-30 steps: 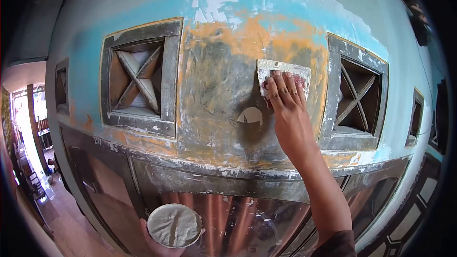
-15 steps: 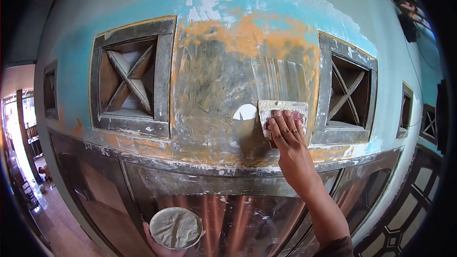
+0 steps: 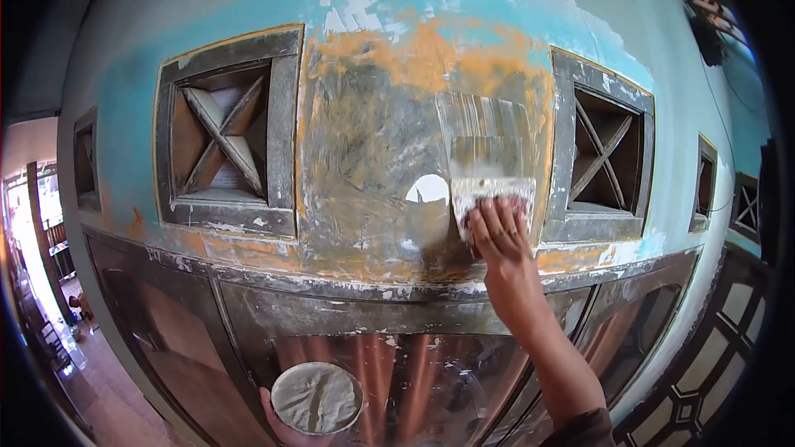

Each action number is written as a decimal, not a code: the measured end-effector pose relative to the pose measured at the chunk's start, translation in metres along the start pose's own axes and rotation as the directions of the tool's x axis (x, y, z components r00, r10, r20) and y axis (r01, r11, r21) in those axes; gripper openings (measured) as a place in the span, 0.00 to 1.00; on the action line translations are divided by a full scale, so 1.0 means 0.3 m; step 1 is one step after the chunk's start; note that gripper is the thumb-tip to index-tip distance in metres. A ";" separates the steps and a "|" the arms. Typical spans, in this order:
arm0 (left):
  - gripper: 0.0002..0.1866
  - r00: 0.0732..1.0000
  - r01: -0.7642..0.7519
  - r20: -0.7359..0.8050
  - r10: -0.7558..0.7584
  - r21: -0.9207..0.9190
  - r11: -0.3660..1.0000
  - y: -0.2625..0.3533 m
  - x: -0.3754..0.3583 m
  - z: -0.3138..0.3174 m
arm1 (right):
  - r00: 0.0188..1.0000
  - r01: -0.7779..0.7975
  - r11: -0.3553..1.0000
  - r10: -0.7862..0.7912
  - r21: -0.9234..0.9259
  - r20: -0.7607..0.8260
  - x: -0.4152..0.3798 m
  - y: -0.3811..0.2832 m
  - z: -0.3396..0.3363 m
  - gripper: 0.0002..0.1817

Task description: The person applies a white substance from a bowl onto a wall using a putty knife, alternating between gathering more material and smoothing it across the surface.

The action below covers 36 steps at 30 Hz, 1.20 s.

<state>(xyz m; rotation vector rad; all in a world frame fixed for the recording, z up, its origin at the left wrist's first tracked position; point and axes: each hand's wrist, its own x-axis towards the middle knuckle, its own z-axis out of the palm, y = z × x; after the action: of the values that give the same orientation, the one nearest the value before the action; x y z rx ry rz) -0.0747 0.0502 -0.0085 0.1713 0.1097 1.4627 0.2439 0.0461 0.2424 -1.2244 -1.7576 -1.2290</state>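
Note:
My right hand grips a flat, white-smeared scraper and holds it against the wall. Its fingers lie over the red-marked lower part of the tool. Above the blade runs a streaked patch of thin filler, and just to its left is a thick white dab. Low in the view, my left hand supports a round bowl of pale grey paste from below and from the side; most of its fingers are hidden.
Wooden vents with crossed bars stand on both sides, the left vent and the right vent. Below runs a dark wooden ledge over glazed panels with reddish curtains. A bright doorway shows at far left.
Beside the blade, the streaked patch has changed, with a smoother band showing in its lower part. The bowl and my left hand have shifted slightly right in view.

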 end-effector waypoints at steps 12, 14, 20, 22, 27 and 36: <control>0.46 0.970 0.148 0.199 -0.142 -0.016 0.989 -0.058 -0.023 0.029 | 0.999 0.019 0.999 -0.018 0.038 -0.031 -0.136 -0.069 -0.152 0.32; 0.47 0.973 0.107 0.203 -0.113 0.039 0.993 -0.078 -0.002 0.000 | 0.996 0.022 1.000 -0.020 0.021 -0.087 -0.033 -0.047 -0.154 0.32; 0.48 0.954 0.173 0.242 -0.177 0.035 0.984 -0.106 -0.012 0.045 | 0.994 0.025 1.000 -0.023 -0.014 0.109 -0.134 -0.061 0.034 0.37; 0.48 0.958 0.174 0.224 -0.178 0.040 0.984 -0.113 -0.018 0.044 | 0.989 0.000 0.999 -0.008 0.054 0.146 -0.237 -0.096 0.048 0.37; 0.48 0.933 0.083 0.338 -0.124 0.135 0.987 -0.109 -0.030 0.060 | 0.984 -0.016 0.987 -0.012 0.159 0.177 -0.271 -0.101 -0.101 0.34; 0.47 0.954 0.110 0.270 -0.129 0.087 0.990 -0.114 -0.041 0.056 | 0.993 0.078 0.992 -0.086 -0.102 -0.077 0.025 0.032 -0.002 0.30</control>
<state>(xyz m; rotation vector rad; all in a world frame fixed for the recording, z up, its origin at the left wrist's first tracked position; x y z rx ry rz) -0.0396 0.0338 0.0013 0.4178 -0.0540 1.3014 0.2503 0.0491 0.2521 -1.1502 -1.7207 -1.4089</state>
